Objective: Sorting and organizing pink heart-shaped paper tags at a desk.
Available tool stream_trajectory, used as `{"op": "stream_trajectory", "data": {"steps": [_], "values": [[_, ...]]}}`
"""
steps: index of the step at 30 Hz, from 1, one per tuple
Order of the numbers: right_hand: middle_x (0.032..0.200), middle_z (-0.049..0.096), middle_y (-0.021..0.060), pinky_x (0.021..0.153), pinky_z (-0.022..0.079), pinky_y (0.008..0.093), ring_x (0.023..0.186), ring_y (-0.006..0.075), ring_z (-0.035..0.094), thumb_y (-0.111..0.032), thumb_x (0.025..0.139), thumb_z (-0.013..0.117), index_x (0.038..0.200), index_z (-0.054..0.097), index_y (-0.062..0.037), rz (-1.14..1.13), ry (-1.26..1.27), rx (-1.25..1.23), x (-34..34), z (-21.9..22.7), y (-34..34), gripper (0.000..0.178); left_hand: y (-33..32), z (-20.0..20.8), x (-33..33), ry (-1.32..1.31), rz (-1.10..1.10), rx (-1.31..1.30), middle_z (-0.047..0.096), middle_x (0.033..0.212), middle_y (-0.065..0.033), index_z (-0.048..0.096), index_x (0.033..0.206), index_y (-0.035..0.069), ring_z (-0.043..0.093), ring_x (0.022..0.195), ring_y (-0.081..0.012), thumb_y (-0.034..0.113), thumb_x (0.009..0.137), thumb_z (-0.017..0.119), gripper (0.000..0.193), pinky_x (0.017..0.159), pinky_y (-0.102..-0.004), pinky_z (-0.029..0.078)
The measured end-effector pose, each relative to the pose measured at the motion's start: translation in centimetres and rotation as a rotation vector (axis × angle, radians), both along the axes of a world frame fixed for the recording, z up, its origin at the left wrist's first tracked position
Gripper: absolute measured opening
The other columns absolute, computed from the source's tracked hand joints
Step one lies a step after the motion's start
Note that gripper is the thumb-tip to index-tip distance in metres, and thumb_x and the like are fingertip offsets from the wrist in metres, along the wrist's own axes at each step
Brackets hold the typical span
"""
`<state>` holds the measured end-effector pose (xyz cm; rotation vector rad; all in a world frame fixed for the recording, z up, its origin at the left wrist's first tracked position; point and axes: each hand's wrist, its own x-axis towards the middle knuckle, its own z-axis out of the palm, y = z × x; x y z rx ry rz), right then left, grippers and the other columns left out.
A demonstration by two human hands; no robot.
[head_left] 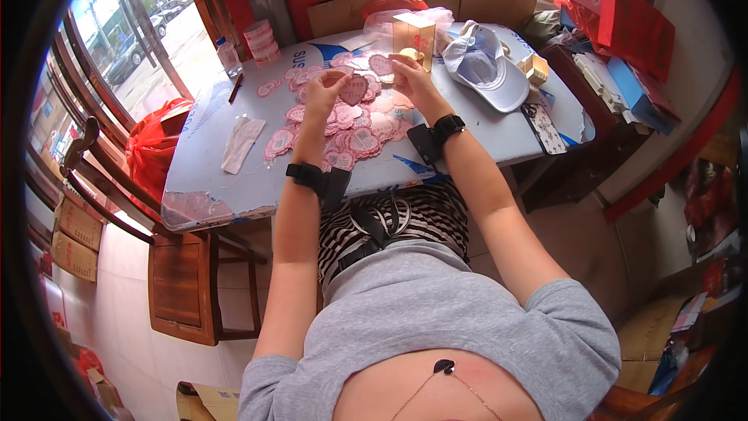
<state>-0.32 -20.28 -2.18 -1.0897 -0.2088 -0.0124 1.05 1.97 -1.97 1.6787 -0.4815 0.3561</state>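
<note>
Wearing a soft grey shirt (460, 288) and striped bottoms (436, 222), the person reaches up across a smooth, pale table (206, 136) whose front edge is chipped and peeling. Spread over its middle is a loose heap of thin, flat pink cards (365, 140), rounded to heart-like, with scalloped rims. A crinkled whitish strip (243, 143) lies left of them; well to the right is a flat patterned slab (543, 126). Farther up come a pale cloth cap (487, 66), its hollow showing, and a shiny gold box (415, 30), with a clear bottle (228, 57) and a stack of pinkish rolls (262, 41) toward the far left. Most cards are partly covered by their neighbours, their print too small to make out, and the right hand (421, 87) overlaps the box's lower part. Both hands are raised above the heap: the left hand (326, 92) pinches a darker card (354, 90) between thumb and fingertips, while the right grips a paler card (380, 65) by its edge. How the other fingers curl, I cannot tell.
</note>
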Motion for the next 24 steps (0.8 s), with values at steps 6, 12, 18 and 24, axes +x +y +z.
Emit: {"op": "stream_trajectory", "data": {"steps": [6,12,18,24], "values": [[0.074,0.048,-0.0029,0.056,0.038,0.0185,0.061,0.0045,0.043,-0.017,0.088,0.057,0.114,0.054,-0.0067,0.282,-0.040,-0.212,-1.2,0.3,1.4,0.028,0.0,0.1,-0.1,0.161,-0.108,-0.118,0.067,0.084,-0.0052,0.065,0.096,0.002,0.061,0.076,-0.0100,0.023,0.077,0.072,0.029,0.065,-0.0214,0.045],[0.082,0.053,-0.0007,0.057,0.040,0.0185,0.064,0.0042,0.045,-0.018,0.088,0.059,0.115,0.054,-0.0076,0.296,-0.081,-0.245,-1.1,0.4,1.5,0.029,-0.1,-0.2,-0.3,0.415,-0.265,-0.483,0.065,0.092,-0.0029,0.065,0.098,0.006,0.059,0.086,-0.0123,0.025,0.080,0.069,0.027,0.074,-0.0247,0.044],[0.082,0.052,0.0002,0.060,0.042,0.0209,0.067,0.0060,0.047,-0.020,0.088,0.060,0.120,0.048,-0.0080,0.288,-0.124,-0.359,-1.2,0.1,2.1,0.037,-0.4,-0.7,0.2,0.555,-0.409,-0.735,0.063,0.097,-0.0021,0.063,0.103,0.009,0.055,0.090,-0.0133,0.026,0.079,0.070,0.031,0.078,-0.0274,0.040],[0.082,0.053,0.0013,0.069,0.046,0.0242,0.073,0.0081,0.052,-0.024,0.087,0.061,0.124,0.044,-0.0082,0.280,-0.159,-0.437,-1.3,0.0,2.3,0.043,-0.9,-1.3,0.3,0.532,-0.343,-0.581,0.064,0.092,-0.0032,0.063,0.101,0.005,0.058,0.090,-0.0145,0.025,0.079,0.070,0.030,0.078,-0.0281,0.045]]}}
